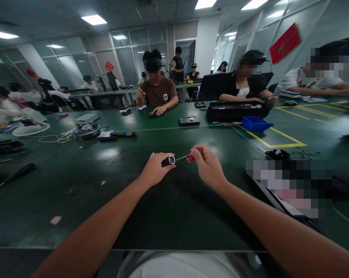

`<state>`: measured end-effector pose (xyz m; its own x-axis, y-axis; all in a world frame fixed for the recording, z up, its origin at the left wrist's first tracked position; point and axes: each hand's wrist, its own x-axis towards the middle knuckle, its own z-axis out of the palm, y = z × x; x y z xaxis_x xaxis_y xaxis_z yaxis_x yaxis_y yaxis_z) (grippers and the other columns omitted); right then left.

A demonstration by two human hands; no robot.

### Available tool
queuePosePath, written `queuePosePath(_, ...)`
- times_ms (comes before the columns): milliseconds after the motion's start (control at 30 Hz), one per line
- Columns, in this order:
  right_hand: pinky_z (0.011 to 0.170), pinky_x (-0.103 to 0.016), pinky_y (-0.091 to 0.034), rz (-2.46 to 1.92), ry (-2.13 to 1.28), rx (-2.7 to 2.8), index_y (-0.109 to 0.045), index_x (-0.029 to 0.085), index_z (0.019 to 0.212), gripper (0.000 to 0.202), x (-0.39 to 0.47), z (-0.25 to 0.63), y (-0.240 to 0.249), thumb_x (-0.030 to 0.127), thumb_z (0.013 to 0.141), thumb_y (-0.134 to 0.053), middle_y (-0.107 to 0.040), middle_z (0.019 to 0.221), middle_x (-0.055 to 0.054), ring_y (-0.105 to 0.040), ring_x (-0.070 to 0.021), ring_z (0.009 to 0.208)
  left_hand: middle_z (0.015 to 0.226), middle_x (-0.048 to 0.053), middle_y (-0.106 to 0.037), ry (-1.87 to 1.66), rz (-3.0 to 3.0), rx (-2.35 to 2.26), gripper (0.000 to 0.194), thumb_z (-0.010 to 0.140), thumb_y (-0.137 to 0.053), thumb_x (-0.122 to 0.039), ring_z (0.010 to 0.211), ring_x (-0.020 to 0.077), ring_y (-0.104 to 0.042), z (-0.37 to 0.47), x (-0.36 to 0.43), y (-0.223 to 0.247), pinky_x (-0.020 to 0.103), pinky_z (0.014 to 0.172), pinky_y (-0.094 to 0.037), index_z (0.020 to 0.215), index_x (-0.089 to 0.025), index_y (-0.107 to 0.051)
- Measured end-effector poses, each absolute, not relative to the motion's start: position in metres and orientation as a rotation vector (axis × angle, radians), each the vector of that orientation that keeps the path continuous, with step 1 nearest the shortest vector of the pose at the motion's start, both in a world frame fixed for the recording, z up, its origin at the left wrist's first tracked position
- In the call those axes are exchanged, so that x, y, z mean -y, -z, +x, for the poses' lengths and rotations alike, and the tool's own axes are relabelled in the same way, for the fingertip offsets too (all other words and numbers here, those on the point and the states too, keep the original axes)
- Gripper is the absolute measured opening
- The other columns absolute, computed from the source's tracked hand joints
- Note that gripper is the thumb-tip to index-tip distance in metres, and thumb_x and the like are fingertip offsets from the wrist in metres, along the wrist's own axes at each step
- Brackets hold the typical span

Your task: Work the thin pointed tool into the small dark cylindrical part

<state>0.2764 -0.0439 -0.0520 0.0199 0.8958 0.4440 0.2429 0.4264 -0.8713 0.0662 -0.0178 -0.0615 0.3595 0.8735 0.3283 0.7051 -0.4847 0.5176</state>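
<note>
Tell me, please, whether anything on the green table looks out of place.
Yes: a pale scrap lies loose at near left, like litter, and small pieces lie scattered at right, outside the blue bin, perhaps spilled.

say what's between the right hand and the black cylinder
In the head view, a thin metal shaft lies there, extending from the right hand toward the black cylinder.

I see bright ceiling lights [94, 19] along the top of my feed, glazed partitions [124, 63] below them, a white pillar [205, 48] right of top centre, a red poster [285, 43] at upper right, and a glossy green table [177, 216] across the lower half
</note>
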Motion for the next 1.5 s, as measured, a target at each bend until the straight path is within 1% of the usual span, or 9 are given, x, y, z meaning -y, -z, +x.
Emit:
queuePosePath(133,0.078,-0.038,-0.054,-1.012,-0.746,1.466,-0.057,0.022,0.098,0.02,0.0413,0.2763,0.0536,0.041,0.098,-0.05,-0.071,0.085,-0.004,-0.07,-0.0196,0.078,0.114,0.003,-0.07,-0.825,2.337,-1.397,0.038,0.086,-0.072,-0.033,0.109,0.0251,-0.061,0.0663,0.0178,0.0613,0.053,0.112,-0.032,0.123,-0.028,-0.066)
queuePosePath(267,0.08,-0.038,-0.054,-1.077,-0.659,1.488,-0.057,0.023,0.099,0.018,0.0442,0.2761,0.0503,0.04,0.098,-0.05,-0.073,0.086,-0.005,-0.071,-0.0205,0.081,0.114,0.004,-0.07,-0.831,2.326,-1.379,0.038,0.086,-0.072,-0.034,0.109,0.0255,-0.061,0.0662,0.0182,0.0607,0.053,0.112,-0.033,0.123,-0.027,-0.066)
queuePosePath(533,0.072,-0.035,-0.051,-1.176,-0.535,1.558,-0.057,0.024,0.095,0.018,0.0486,0.2777,0.0465,0.038,0.099,-0.047,-0.072,0.081,-0.004,-0.07,-0.0205,0.076,0.117,0.005,-0.07,-0.807,2.33,-1.408,0.039,0.087,-0.071,-0.034,0.112,0.0258,-0.06,0.0666,0.0186,0.0587,0.056,0.115,-0.028,0.124,-0.027,-0.066)
queuePosePath(800,0.076,-0.036,-0.053,-1.151,-0.513,1.581,-0.057,0.025,0.097,0.016,0.0505,0.275,0.0464,0.038,0.099,-0.047,-0.074,0.086,-0.004,-0.072,-0.0217,0.083,0.121,0.005,-0.069,-0.809,2.336,-1.407,0.038,0.088,-0.07,-0.033,0.116,0.026,-0.059,0.0659,0.0193,0.0589,0.056,0.116,-0.027,0.125,-0.027,-0.065)
queuePosePath(933,0.076,-0.037,-0.053,-1.127,-0.597,1.552,-0.057,0.025,0.095,0.017,0.0464,0.276,0.0505,0.039,0.098,-0.048,-0.073,0.083,-0.004,-0.072,-0.0207,0.078,0.12,0.005,-0.069,-0.797,2.348,-1.423,0.038,0.087,-0.07,-0.033,0.115,0.0256,-0.06,0.0668,0.02,0.0578,0.054,0.115,-0.03,0.125,-0.027,-0.065)
queuePosePath(1033,0.075,-0.037,-0.053,-1.132,-0.644,1.534,-0.057,0.024,0.095,0.018,0.044,0.2757,0.0529,0.04,0.098,-0.049,-0.073,0.083,-0.004,-0.071,-0.0206,0.077,0.121,0.005,-0.069,-0.796,2.354,-1.414,0.038,0.087,-0.07,-0.033,0.116,0.0261,-0.06,0.0671,0.0197,0.058,0.055,0.115,-0.029,0.125,-0.027,-0.065)
queuePosePath(1167,0.075,-0.037,-0.052,-1.152,-0.596,1.529,-0.057,0.024,0.095,0.017,0.0455,0.2748,0.0516,0.039,0.097,-0.048,-0.073,0.084,-0.004,-0.071,-0.0208,0.077,0.118,0.005,-0.07,-0.789,2.338,-1.428,0.038,0.087,-0.071,-0.034,0.114,0.0266,-0.06,0.0671,0.0191,0.0596,0.057,0.115,-0.028,0.124,-0.028,-0.066)
queuePosePath(1333,0.073,-0.036,-0.05,-1.191,-0.479,1.501,-0.056,0.024,0.096,0.019,0.0489,0.2777,0.0472,0.039,0.099,-0.045,-0.071,0.083,-0.004,-0.068,-0.0211,0.077,0.12,0.006,-0.069,-0.767,2.315,-1.437,0.04,0.087,-0.071,-0.035,0.116,0.0277,-0.059,0.0658,0.0184,0.0619,0.06,0.116,-0.025,0.125,-0.027,-0.066)
queuePosePath(1500,0.072,-0.035,-0.05,-1.132,-0.483,1.549,-0.055,0.025,0.098,0.018,0.0502,0.2793,0.0468,0.039,0.1,-0.045,-0.071,0.084,-0.004,-0.069,-0.0209,0.078,0.118,0.005,-0.07,-0.771,2.324,-1.418,0.039,0.086,-0.072,-0.036,0.113,0.027,-0.06,0.0645,0.0173,0.0631,0.059,0.115,-0.028,0.124,-0.027,-0.066)
